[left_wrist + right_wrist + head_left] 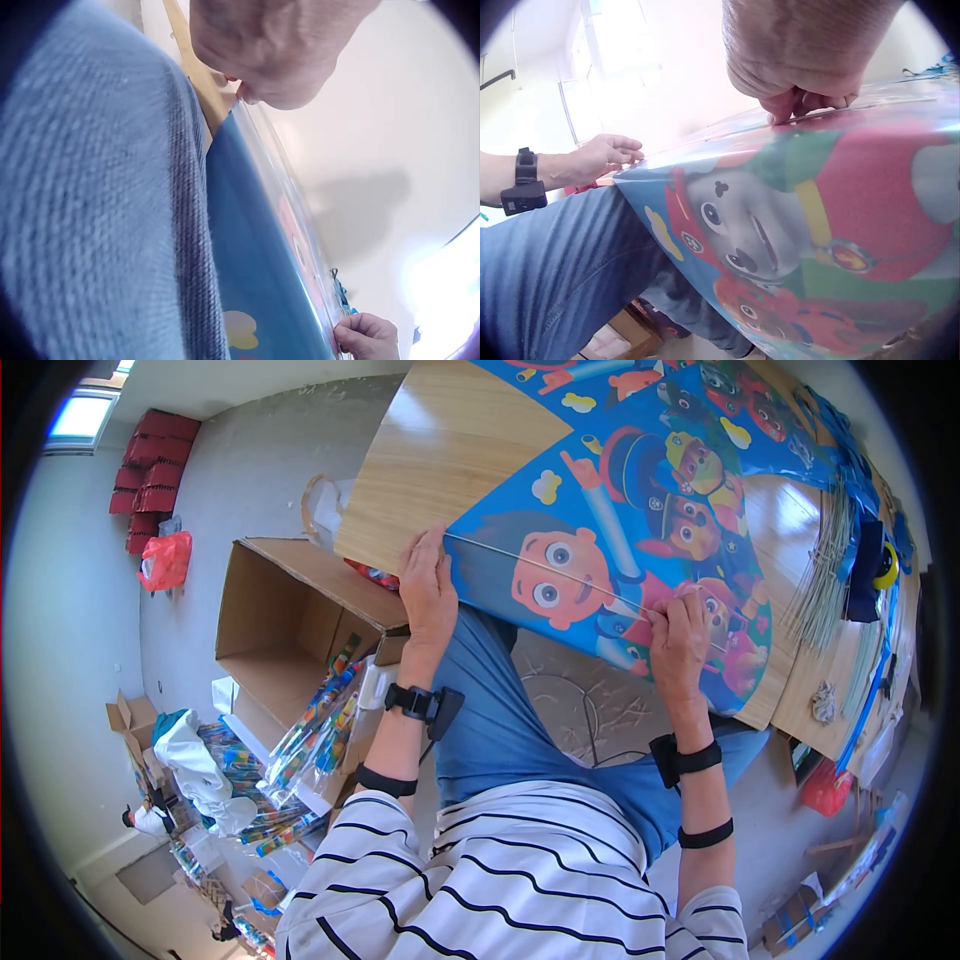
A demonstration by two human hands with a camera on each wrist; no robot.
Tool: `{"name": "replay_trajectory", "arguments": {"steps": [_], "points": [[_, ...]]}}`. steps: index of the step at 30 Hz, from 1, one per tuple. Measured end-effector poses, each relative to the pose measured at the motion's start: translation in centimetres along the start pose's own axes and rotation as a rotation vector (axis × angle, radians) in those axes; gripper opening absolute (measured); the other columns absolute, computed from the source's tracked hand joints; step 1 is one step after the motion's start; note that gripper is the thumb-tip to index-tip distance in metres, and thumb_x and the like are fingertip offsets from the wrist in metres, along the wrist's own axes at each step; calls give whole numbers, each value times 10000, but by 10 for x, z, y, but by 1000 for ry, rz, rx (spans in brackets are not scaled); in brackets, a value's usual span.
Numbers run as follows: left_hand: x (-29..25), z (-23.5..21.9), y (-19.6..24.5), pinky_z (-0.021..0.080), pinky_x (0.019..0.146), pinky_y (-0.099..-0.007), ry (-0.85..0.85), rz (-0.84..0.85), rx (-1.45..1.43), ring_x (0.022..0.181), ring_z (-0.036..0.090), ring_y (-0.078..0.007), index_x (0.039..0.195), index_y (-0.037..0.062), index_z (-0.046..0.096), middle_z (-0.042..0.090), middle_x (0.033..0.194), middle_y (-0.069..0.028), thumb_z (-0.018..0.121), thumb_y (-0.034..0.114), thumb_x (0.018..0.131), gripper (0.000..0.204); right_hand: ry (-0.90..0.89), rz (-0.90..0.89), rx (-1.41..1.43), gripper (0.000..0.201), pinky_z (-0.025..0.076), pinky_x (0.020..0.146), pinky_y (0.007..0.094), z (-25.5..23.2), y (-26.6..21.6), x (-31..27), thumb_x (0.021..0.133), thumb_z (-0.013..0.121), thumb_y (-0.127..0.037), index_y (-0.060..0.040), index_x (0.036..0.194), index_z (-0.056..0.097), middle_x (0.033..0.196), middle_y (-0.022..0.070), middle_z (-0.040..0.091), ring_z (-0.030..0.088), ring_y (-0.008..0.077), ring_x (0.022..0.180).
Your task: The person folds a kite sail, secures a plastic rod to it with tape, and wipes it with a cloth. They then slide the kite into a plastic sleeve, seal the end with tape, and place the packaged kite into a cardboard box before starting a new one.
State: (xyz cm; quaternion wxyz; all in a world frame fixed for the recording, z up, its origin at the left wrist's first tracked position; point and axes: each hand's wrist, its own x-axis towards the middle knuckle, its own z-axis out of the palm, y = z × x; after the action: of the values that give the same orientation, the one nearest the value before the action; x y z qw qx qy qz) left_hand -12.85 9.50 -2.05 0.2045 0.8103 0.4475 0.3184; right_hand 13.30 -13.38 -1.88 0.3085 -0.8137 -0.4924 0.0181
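A glossy blue plastic sheet (560, 490) printed with cartoon pups and a boy's face covers much of the wooden table (450, 430) and hangs over its near edge. Across the printed face lies a thin pale stick (560, 574). My right hand (683, 640) pinches the stick near its right part, fingertips down against the sheet, as the right wrist view also shows. At the stick's left end, my left hand (428, 595) rests its fairly straight fingers on the sheet's edge. In the left wrist view that hand's fingertips are partly hidden behind the palm.
A bundle of thin sticks (825, 560) lies at the table's right, near a yellow tape roll (886, 565). An open cardboard box (300, 600) stands at left, beside colourful plastic-wrapped packs (315, 730). My knees are under the table's near edge.
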Motion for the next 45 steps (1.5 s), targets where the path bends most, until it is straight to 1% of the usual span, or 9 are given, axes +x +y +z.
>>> {"name": "replay_trajectory", "arguments": {"steps": [6,15,21,27,31,34,40,43,45], "points": [[-2,-3,0,441,1105,-424,-17,14,4,1307,540,-344,1376,16,619,650,1322,-165,591,-52,934,448,-3,5,21,126,454,918,491,-2,0,1,821,706,-16,-30,921,631,1006,158,579,563,389,1052],[-3,-3,-2,448,1100,-418,-14,17,-10,1304,546,-341,1388,13,611,649,1321,-171,582,-49,947,446,-6,23,33,125,465,887,480,-3,-1,1,812,714,-12,-23,908,633,1008,158,579,566,383,1040],[-2,-3,1,445,1102,-426,1,3,-2,1297,548,-344,1373,5,615,650,1323,-164,585,-49,940,438,4,16,30,128,465,885,482,-2,-1,1,812,716,-14,-22,910,633,1010,159,578,566,385,1045],[0,-4,2,455,1085,-424,-6,48,24,1288,553,-339,1353,10,627,656,1309,-162,585,-55,927,434,-1,13,32,129,461,892,483,-2,0,1,812,718,-16,-25,910,635,1013,160,580,566,389,1047],[-2,-3,1,459,1076,-420,2,17,-2,1280,556,-334,1350,16,631,659,1293,-166,588,-49,928,428,-26,37,20,129,458,891,486,-6,-4,2,806,725,-25,-32,905,643,994,155,581,568,386,1031],[-2,-3,1,456,1078,-419,-9,-6,-22,1280,555,-334,1349,17,632,657,1296,-167,588,-46,929,427,64,-55,-9,133,454,869,494,-1,-3,3,796,732,-32,-39,901,652,957,145,575,565,376,990],[-2,-3,0,438,1097,-420,-11,-12,-22,1285,551,-338,1346,16,635,654,1306,-160,580,-42,934,419,64,-58,-1,144,447,845,502,-4,-15,8,785,741,-40,-48,903,659,909,133,558,565,354,927],[-2,-3,0,433,1103,-420,-15,-3,-16,1288,548,-338,1348,15,634,652,1311,-157,570,-41,939,418,69,-92,-33,142,453,828,492,-3,-19,11,783,739,-27,-40,897,655,907,133,556,568,351,920],[-2,-3,-1,435,1102,-418,-19,10,-5,1290,547,-337,1350,13,632,649,1319,-157,563,-41,941,418,66,-92,4,141,456,809,482,-2,-23,12,782,731,-8,-31,895,651,908,133,556,566,350,917]]}}
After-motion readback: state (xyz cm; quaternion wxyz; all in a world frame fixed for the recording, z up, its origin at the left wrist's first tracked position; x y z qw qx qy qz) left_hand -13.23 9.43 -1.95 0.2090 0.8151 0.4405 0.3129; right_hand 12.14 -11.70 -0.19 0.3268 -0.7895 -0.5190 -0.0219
